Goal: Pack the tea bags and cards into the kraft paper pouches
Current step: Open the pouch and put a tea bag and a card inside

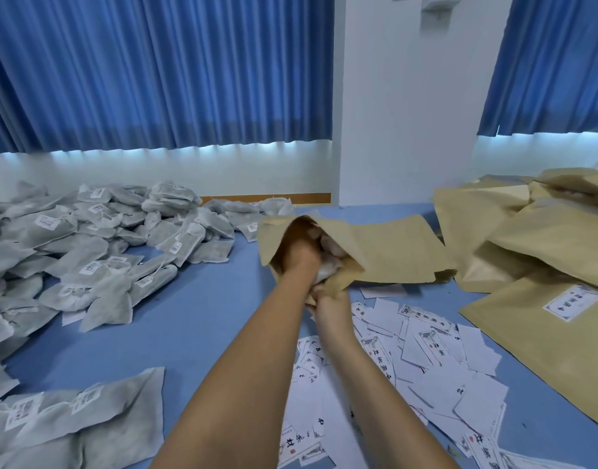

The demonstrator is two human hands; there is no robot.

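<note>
In the middle of the frame, your left hand (299, 247) is wrist-deep in the mouth of the kraft pouch (392, 252), fingers curled round a pale tea bag bundle (329, 262). It looks like you're feeding it in! Just below, your right hand (329, 308) pinches the pouch's near lip. That grip likely keeps the mouth gaping and stops the paper sliding away while the other hand pushes.

Look at the pouch itself: it lies nearly flat on the blue table (206, 316), its long axis running left to right across the frame. The open mouth faces lower left, toward you, and the closed end points right, at the stack of pouches (544, 245). That lets your arm go straight in along its length.

Further out, your supplies ring the work. The cards (416, 350) are scattered just under your right wrist at lower right. The loose tea bags (87, 258) are heaped across the left side. A labelled pouch (544, 336) lies flat at right. Each pile sits on the side of the hand that would fetch from it. I see no card in the pouch mouth, so that step probably remains.
</note>
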